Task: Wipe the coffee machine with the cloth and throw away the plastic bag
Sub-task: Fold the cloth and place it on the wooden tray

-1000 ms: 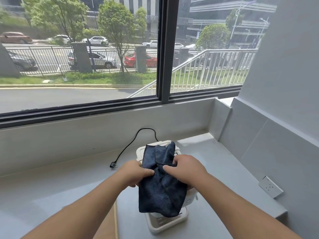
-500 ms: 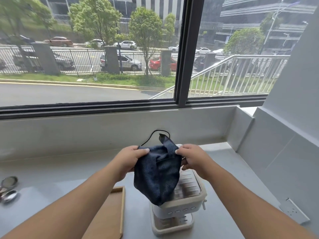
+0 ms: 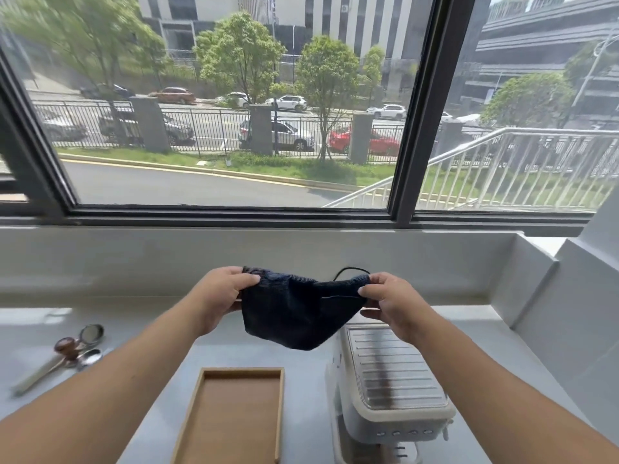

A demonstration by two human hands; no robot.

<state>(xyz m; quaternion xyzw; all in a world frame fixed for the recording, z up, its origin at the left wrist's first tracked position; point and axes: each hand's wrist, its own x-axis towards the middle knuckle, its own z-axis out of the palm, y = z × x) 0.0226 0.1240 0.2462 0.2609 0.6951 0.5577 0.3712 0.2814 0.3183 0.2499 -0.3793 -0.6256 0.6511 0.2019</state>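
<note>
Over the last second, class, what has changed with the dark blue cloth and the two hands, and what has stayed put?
Both hands, left and right, lifted the dark blue cloth off the white coffee machine and pulled apart, stretching it wide in the air above. Each hand kept its pinch on an edge. The machine itself stayed where it stood on the counter.

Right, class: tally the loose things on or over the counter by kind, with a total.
Cloth, held up by both hands: 1
Coffee machine: 1
Wooden tray: 1
Coffee tools at the far left, blurred, apparently: 3
Total: 6
</note>
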